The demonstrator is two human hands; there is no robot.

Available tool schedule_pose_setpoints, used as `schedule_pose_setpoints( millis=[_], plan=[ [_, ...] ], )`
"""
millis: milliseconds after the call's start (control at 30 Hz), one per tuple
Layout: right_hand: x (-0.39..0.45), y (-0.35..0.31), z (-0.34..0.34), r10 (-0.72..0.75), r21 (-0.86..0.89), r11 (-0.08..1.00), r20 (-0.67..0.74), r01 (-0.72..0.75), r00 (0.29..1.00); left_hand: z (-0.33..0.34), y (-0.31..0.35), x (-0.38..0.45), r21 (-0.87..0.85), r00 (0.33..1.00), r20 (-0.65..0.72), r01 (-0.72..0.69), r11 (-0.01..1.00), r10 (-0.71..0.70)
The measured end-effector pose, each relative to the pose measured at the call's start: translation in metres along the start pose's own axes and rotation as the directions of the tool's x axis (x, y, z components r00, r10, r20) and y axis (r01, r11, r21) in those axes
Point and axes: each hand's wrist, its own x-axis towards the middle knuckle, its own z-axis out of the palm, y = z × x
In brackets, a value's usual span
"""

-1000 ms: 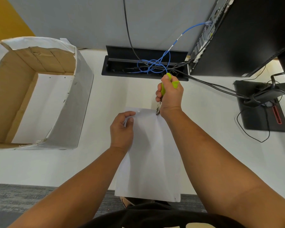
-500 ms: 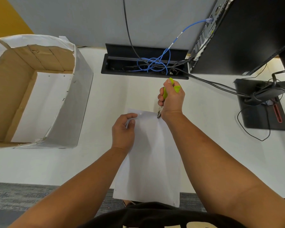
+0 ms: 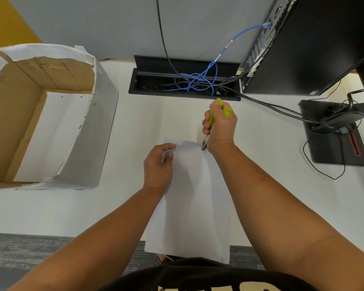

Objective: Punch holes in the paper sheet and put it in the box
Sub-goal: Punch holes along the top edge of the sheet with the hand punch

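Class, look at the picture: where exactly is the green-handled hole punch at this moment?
In the head view, the hole punch is right of centre, gripped in the right hand, its metal tip at the paper sheet's top right corner.

White desk (image 3: 147,127) bearing box (image 3: 97,131), monitor base (image 3: 334,143).

Bare desk (image 3: 135,127) lies between the sheet (image 3: 189,196) and the box (image 3: 105,114), whose top is open. Behind the hands, the cable tray (image 3: 156,80) and trailing cables (image 3: 267,103) block the back; the monitor base (image 3: 334,141) blocks the right.
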Motion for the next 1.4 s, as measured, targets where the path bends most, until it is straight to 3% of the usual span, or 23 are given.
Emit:
schedule_pose_setpoints(
  millis=[633, 1400],
  plan=[
    [0.004, 0.002, -0.009, -0.016, 0.048, 0.999, 0.095, 0.011, 0.995, -0.001, -0.002, 0.002, 0.006, 1.0, -0.011, -0.021, 1.0, 0.021],
    [0.002, 0.0, -0.012, -0.041, 0.079, 0.996, 0.05, 0.037, 0.998, 0.0, 0.004, -0.004, -0.008, 0.999, -0.011, -0.049, 0.999, 0.049]
  ],
)
